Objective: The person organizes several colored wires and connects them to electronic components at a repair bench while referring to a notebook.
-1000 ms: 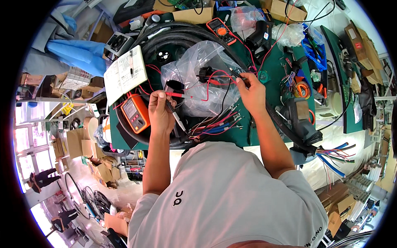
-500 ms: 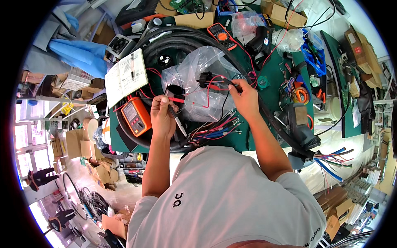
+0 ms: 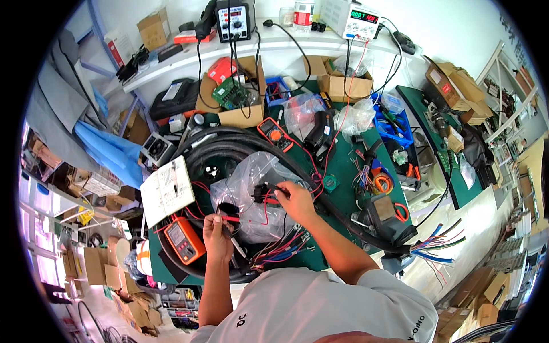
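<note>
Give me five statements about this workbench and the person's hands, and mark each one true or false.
1. The left hand holds a red probe. True.
2. The right hand rests on the orange meter. False: it is at a black connector over the clear plastic bag, well apart from that meter.
3. A second orange meter lies farther back on the green mat. True.
4. The white booklet lies to the right of the bag. False: it lies to its left, above the near meter.
5. Both hands are empty. False: each is closed on a part of the wiring.
</note>
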`<state>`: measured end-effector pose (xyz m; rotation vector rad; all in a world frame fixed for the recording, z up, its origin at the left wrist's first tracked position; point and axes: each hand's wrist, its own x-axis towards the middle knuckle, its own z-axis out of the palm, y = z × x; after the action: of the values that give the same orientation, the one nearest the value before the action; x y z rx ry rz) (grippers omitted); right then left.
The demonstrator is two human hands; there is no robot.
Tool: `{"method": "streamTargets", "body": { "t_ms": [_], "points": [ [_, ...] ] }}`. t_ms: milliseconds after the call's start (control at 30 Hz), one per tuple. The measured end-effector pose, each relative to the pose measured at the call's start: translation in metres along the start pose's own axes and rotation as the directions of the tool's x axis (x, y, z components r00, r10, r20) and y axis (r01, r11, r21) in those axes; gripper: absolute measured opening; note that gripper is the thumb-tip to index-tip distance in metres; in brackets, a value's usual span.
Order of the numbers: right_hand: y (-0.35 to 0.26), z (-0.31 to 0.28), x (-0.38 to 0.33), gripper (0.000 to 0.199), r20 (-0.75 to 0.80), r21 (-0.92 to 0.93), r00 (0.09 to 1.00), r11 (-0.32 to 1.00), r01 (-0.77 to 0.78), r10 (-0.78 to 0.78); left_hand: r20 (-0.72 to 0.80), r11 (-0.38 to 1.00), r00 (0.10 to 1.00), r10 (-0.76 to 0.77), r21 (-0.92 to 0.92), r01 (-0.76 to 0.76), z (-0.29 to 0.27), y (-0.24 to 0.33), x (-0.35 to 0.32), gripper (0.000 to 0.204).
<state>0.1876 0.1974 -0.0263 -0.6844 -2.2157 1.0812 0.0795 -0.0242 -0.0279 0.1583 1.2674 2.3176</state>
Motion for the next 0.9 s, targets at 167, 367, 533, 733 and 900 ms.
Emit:
{"method": "streamTargets", "body": {
  "t_ms": [167,367,533,733,900],
  "points": [
    [-0.008,-0.002,-0.001,0.021,-0.001,0.003,1.000,1.000,0.020,-0.020,0.020,1.000,0.999,0.026,-0.004,-0.026,0.004,0.004,-0.002,0.014],
    [-0.006,-0.006,-0.003,0.022,0.002,0.016,1.000,0.999,0.031,-0.031,0.021,1.000,1.000,0.008,-0.021,-0.007,0.005,0.002,0.000,0.012],
    [0.003,-0.001,0.001,0.024,-0.013,-0.061,0.998,0.996,0.069,-0.069,0.055,0.998,0.998,0.040,-0.041,-0.038,0.005,0.003,0.000,0.012],
    [0.001,0.003,0.000,0.021,-0.002,-0.020,1.000,1.000,0.023,-0.023,0.009,1.000,1.000,0.017,0.011,-0.017,0.006,0.003,-0.003,0.011],
    [0.003,0.009,-0.001,0.019,0.026,-0.043,0.998,0.998,0.052,-0.051,0.010,0.999,1.000,0.007,-0.038,-0.007,-0.005,0.001,-0.006,0.011]
  ]
}}
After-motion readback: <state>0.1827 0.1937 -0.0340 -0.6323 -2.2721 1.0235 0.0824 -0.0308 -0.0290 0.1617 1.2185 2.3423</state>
